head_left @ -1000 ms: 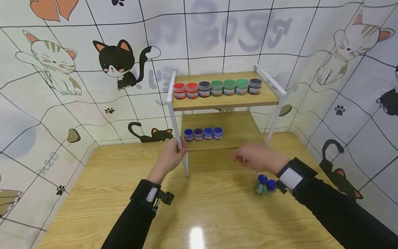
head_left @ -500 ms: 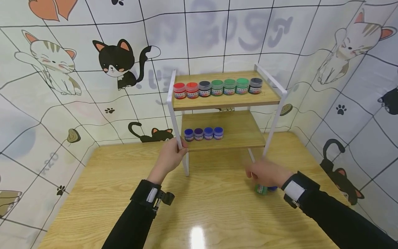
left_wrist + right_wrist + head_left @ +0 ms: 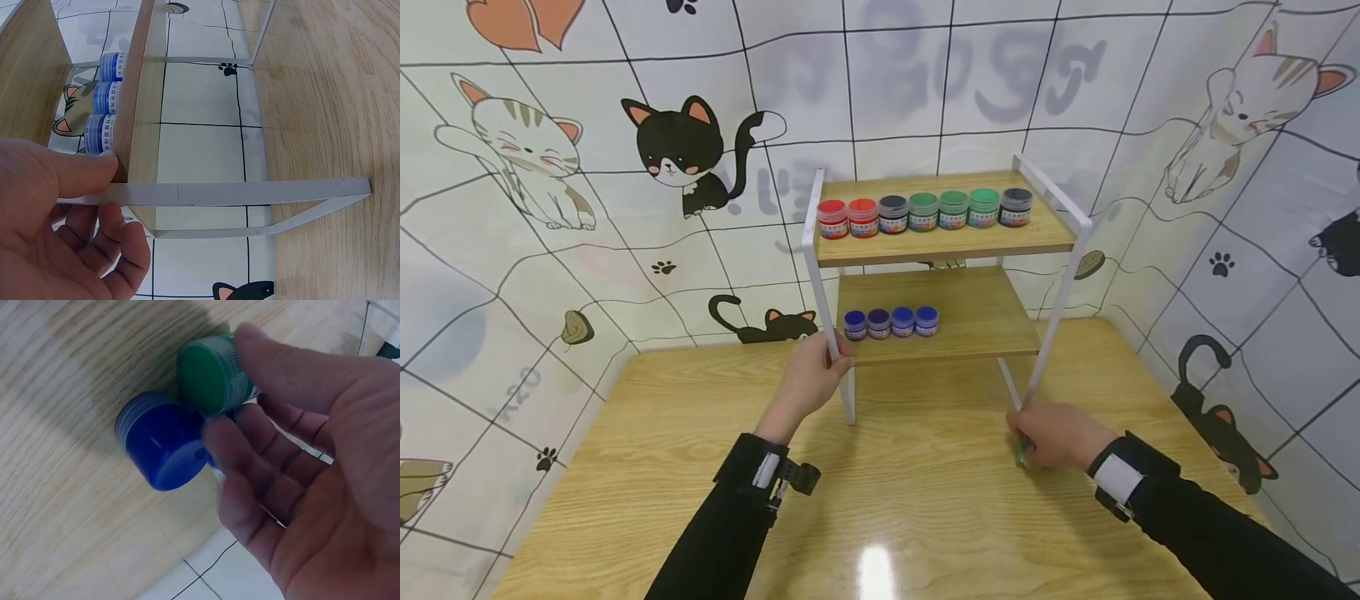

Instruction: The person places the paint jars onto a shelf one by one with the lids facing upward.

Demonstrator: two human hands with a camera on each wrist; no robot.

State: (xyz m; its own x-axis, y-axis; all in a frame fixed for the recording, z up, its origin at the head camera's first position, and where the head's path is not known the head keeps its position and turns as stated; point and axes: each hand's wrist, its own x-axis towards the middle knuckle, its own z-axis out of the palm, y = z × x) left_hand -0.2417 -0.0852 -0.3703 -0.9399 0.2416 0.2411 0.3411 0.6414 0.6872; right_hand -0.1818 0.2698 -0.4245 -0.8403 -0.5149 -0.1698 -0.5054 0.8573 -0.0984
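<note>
My left hand (image 3: 808, 379) grips the white leg (image 3: 250, 192) of a two-tier wooden shelf (image 3: 977, 308), beside its lower board; the thumb lies at the board's edge in the left wrist view. At the foot of the shelf's right side, my right hand (image 3: 1060, 433) is down at the table. Its thumb and curled fingers are on either side of a green paint jar (image 3: 203, 378). A blue paint jar (image 3: 165, 447) lies on its side against it, near the fingertips. Part of another blue piece shows behind the fingers. In the head view the right hand hides most of these.
On the upper board stands a row of red, dark and green paint jars (image 3: 922, 212). Several blue and purple-lidded jars (image 3: 902, 322) line the left of the lower board. Behind the wooden table (image 3: 737, 517) is a cat-patterned wall covering (image 3: 587, 292).
My right hand has moved down and right from in front of the lower board to the jars on the table, covering them. The left hand has stayed on the shelf leg.
</note>
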